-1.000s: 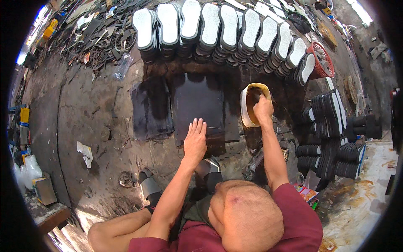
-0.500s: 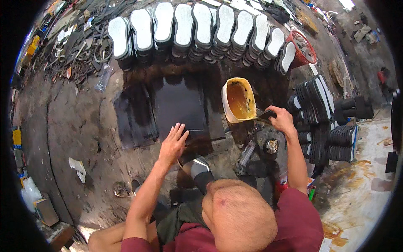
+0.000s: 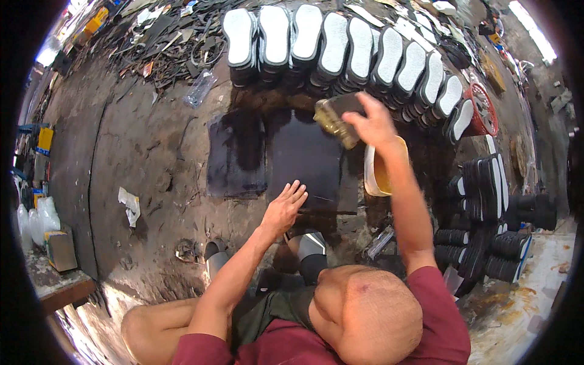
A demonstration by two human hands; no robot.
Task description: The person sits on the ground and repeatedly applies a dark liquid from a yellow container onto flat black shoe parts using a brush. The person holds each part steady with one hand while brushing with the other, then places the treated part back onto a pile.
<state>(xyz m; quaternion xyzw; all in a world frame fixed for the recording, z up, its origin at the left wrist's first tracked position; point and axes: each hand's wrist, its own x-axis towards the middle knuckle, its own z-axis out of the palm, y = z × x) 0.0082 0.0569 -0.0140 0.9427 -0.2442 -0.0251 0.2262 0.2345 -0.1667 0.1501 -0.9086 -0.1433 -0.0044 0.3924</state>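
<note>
While the person crouches low over the dirty floor (image 3: 152,176), the left hand (image 3: 285,208) lies flat with fingers spread wide on the near edge of a dark rubber sheet (image 3: 304,155), holding nothing. A second dark sheet (image 3: 237,158) lies just beside it to the left, the two touching or nearly so along their edges. To the right of the sheets stands a pale bucket (image 3: 380,173) with a yellowish liquid or paste inside; how full it is cannot be told, since the right forearm crosses over it. Above the far corner of the rubber sheet, the right hand (image 3: 371,121) is raised and closed around a wide brush (image 3: 337,118), its block dark and its bristles smeared yellowish, blurred in the picture. Stacks of black soles (image 3: 486,201) stand on edge at the right, near the bucket. Beyond the sheets, a long curved row of shoe soles (image 3: 340,45) with white upper faces lies side by side. A crumpled clear plastic bottle (image 3: 199,88) rests left of that row, and black rubber scraps (image 3: 152,42) are heaped farther off.
</note>
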